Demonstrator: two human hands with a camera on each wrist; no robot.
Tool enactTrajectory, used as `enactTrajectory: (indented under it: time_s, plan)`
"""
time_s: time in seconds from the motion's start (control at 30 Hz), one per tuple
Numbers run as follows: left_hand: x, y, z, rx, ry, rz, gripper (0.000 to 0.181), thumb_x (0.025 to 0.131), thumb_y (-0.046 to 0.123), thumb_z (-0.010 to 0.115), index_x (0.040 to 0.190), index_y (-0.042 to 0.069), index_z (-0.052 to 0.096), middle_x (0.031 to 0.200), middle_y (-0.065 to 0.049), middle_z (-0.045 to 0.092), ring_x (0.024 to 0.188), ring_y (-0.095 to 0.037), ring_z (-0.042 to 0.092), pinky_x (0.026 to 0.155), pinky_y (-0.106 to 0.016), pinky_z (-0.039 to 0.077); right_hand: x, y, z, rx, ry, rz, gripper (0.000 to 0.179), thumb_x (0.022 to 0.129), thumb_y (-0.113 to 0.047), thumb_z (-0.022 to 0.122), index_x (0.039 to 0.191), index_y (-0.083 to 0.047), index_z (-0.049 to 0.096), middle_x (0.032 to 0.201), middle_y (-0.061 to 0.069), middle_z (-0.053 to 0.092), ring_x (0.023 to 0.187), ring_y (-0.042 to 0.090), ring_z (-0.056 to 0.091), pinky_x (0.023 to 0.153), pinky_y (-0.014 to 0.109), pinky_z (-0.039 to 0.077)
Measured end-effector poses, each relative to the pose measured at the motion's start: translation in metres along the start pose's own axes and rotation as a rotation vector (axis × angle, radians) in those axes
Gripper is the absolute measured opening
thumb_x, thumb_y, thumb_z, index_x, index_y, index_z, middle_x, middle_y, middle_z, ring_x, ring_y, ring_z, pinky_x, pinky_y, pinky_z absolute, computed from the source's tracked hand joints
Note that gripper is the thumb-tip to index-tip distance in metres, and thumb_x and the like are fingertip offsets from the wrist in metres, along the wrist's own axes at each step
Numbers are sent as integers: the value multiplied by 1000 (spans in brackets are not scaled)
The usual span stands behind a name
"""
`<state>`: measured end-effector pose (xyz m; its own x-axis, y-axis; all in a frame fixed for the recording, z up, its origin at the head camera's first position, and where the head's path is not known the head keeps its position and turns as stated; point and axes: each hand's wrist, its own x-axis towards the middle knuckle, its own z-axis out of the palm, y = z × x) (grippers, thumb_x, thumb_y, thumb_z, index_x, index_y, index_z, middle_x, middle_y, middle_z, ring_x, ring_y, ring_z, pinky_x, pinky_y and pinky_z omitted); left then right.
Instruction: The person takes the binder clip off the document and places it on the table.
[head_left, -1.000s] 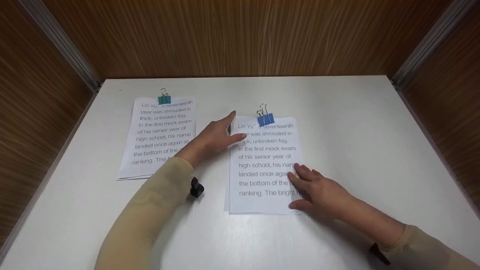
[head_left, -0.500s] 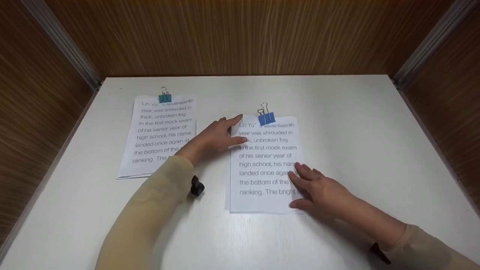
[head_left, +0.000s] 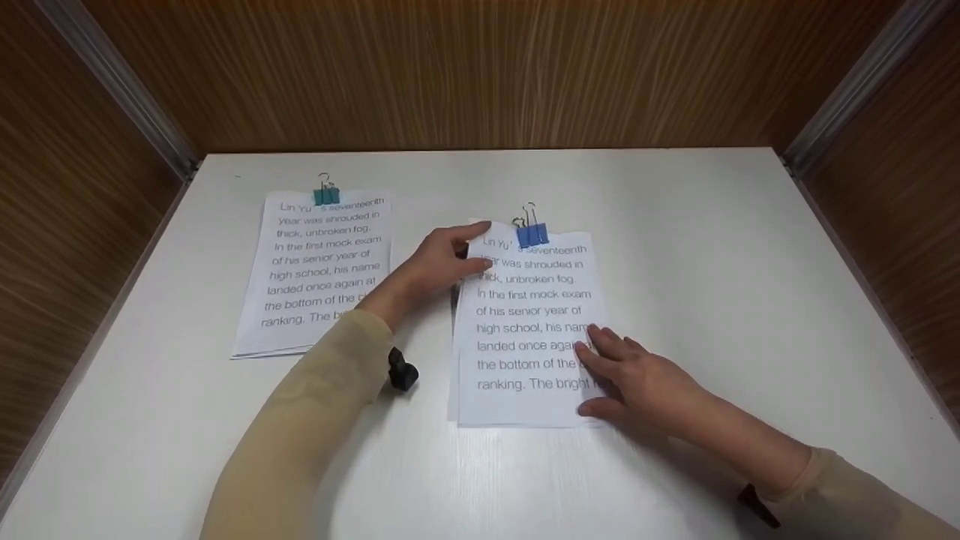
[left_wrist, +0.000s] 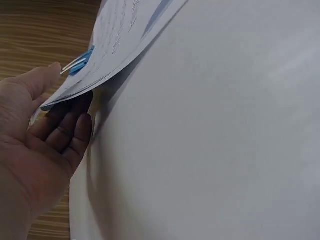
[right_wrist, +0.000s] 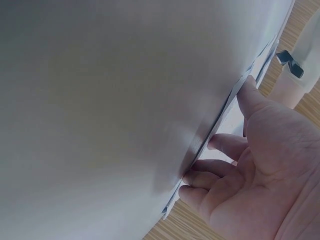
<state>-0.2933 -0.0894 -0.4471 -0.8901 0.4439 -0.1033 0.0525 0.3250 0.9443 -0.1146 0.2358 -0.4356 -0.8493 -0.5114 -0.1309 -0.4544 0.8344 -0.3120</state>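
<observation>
My left hand pinched the top-left corner of the clipped paper stack lying mid-table, lifting it slightly. My right hand, fingers flat, pressed its edge at four o'clock. The blue binder clip sat at twelve.

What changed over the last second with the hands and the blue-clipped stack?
The left hand closed on the top-left corner of the blue-clipped stack and lifted it slightly off the table. The right hand kept pressing the stack's lower right; the green-clipped stack stayed put.
</observation>
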Motion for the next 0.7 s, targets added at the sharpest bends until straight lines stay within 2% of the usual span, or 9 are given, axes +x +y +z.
enactTrajectory:
  time_s: [0.17, 0.33, 0.47, 0.7]
  plan:
    - [4, -3, 5, -81, 52, -6, 63, 101, 1, 65, 159, 21, 52, 148, -4, 63, 113, -18, 67, 96, -28, 52, 2, 0, 2, 1, -10, 0, 85, 94, -50, 78, 161, -9, 45, 170, 19, 33, 150, 50, 38, 117, 61, 39]
    - [5, -5, 7, -174, 113, -27, 59, 97, -6, 62, 150, 19, 63, 139, -5, 67, 112, -21, 68, 95, -29, 52, 1, 0, 3, -2, -9, 6, 86, 94, -51, 79, 161, -9, 46, 170, 19, 32, 150, 50, 38, 117, 61, 38]
    - [5, -3, 6, -198, 97, -38, 55, 96, -6, 63, 147, 17, 66, 136, -6, 70, 117, -19, 66, 98, -28, 51, 0, 1, 2, 3, 1, 4, 86, 94, -51, 79, 160, -9, 46, 169, 19, 33, 150, 48, 38, 118, 61, 38]
    - [7, -5, 6, -265, 38, -49, 61, 100, -8, 60, 157, 14, 54, 141, -8, 69, 122, -19, 69, 108, -30, 50, 0, 1, 0, 5, -14, 16, 86, 94, -52, 78, 161, -10, 45, 171, 17, 32, 152, 47, 36, 117, 61, 38]
